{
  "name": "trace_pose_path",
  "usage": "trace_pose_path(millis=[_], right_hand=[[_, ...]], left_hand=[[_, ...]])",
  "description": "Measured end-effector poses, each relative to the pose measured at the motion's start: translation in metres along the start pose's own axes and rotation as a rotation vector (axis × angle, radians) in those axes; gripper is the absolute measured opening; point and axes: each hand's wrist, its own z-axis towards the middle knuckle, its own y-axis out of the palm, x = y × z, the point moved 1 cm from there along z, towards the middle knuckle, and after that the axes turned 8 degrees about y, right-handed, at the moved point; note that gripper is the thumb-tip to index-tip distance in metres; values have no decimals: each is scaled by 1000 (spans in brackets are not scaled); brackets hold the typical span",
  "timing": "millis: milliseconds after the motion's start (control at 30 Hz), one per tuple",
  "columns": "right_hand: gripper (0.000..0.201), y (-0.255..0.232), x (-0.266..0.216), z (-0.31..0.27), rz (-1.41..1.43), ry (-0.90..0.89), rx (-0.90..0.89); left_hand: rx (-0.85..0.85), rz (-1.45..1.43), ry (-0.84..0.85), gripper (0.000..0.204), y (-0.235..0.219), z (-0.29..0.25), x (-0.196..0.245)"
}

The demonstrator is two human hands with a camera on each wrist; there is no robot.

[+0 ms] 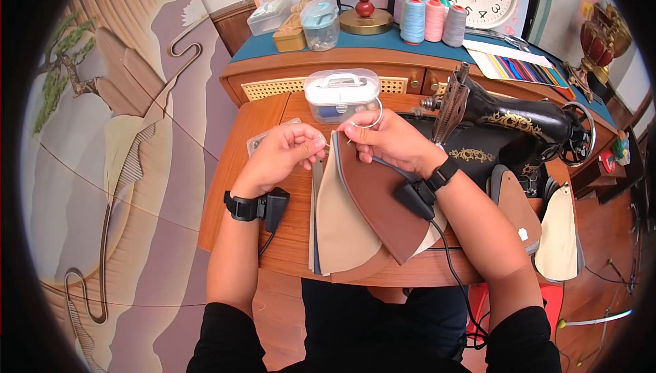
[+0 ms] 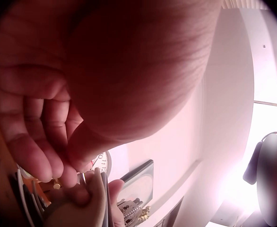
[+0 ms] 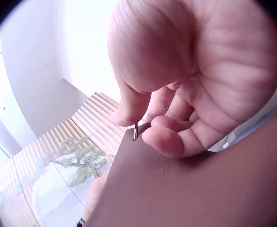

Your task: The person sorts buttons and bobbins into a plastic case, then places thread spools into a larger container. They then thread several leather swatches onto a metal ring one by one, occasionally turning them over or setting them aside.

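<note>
Brown wood-grained table [image 1: 297, 202] carries a black metal sewing machine with gold scrollwork [image 1: 509, 120]. Left of machine: clear plastic box with white handled lid [image 1: 342, 89]; farther left, small clear plastic case [image 1: 254, 143], partly hidden. In front of machine: tan flat piece [image 1: 516, 209], cream flat piece [image 1: 557, 236] overhanging edge. Behind machine: brown wooden desk [image 1: 273, 72], teal-topped, bearing pastel thread cones [image 1: 434, 21].
</note>
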Motion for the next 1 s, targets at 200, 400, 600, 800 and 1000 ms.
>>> trace_pose_path(millis=[200, 400, 600, 800, 1000], right_hand=[[24, -7, -7, -9, 27, 207, -91], [26, 1, -10, -14, -22, 169, 2], [34, 4, -23, -14, -244, 124, 194], [28, 4, -16, -9, -297, 115, 168], [29, 3, -17, -10, -330, 158, 154]], left_hand=[[-6, 7, 6, 16, 2, -1, 2], [-19, 9, 48, 14, 2, 0, 2], [101, 30, -108, 43, -1, 3, 4], [158, 68, -233, 57, 0, 4, 0], [116, 266, -197, 32, -2, 2, -12]])
